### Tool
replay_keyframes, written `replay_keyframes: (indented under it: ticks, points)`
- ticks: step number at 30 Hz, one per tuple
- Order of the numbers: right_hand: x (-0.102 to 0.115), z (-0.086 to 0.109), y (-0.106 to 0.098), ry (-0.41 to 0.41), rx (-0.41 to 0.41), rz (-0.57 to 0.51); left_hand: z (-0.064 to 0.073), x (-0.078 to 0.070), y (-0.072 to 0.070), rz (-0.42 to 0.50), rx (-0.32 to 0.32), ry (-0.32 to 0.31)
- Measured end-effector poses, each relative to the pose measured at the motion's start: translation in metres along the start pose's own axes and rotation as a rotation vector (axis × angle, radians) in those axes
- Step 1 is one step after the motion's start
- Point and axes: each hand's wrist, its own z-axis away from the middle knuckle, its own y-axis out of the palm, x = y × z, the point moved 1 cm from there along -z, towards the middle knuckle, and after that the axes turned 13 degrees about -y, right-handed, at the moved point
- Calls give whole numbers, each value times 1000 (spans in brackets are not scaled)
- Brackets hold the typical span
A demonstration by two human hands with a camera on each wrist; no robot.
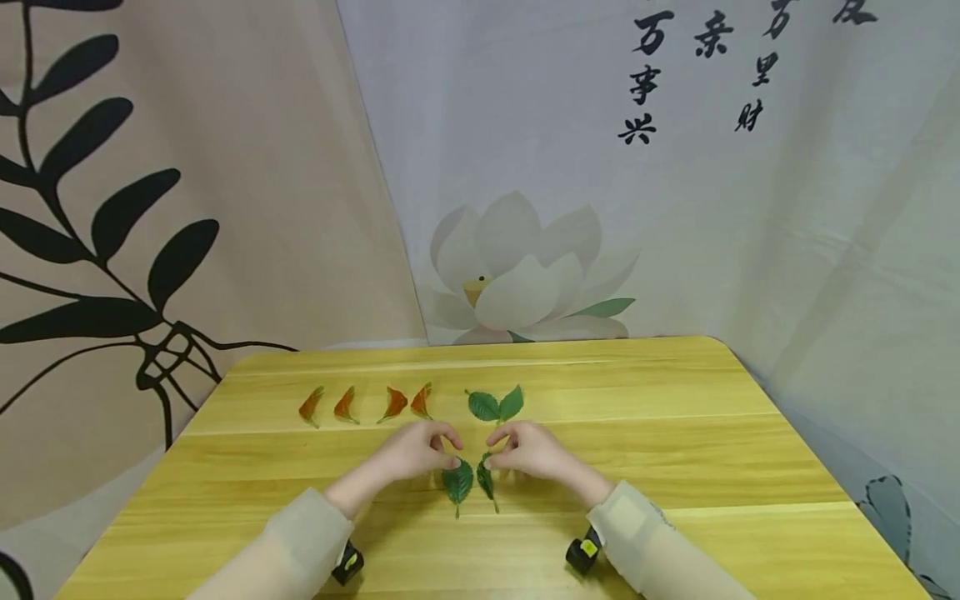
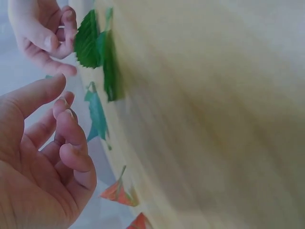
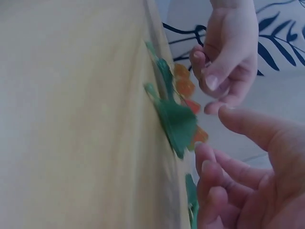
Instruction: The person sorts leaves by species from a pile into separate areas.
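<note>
Two serrated green leaves, a broad one (image 1: pixel 458 483) and a narrower-looking one (image 1: pixel 486 481), lie side by side on the wooden table (image 1: pixel 675 467), stems toward the front edge. My left hand (image 1: pixel 415 451) is at the broad leaf's upper left; its thumb and fingers stand apart with nothing between them in the left wrist view. My right hand (image 1: pixel 534 451) is just above and right of the narrower leaf, its thumb and loosely bent fingers also parted in the right wrist view. The leaves rest on the wood beside the fingertips; exact contact cannot be told.
Behind the hands lie two more green leaves, one on the left (image 1: pixel 483 406) and one on the right (image 1: pixel 512 402), close together. Several orange-red leaf-like pieces (image 1: pixel 393 403) form a row at the back left. A printed cloth (image 1: pixel 675 250) hangs behind the table.
</note>
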Motion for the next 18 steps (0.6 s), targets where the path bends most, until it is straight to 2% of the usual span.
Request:
replay_keyframes:
  ticks: [4,8,15,18]
  points:
    - [-5,-2,-15,28,-52,-35,-7,-8,-8,-3,-31,2]
    - [-17,-8,-35,93,-158,-52,-19,-22,-14,-5,-66,2]
    - [-48,-25,-52,248,-386,-273,-48,-35,-13,-21,-89,8]
    - [-57,-31,-51,274,-433,-337,-60,-37,-10,-60,-116,48]
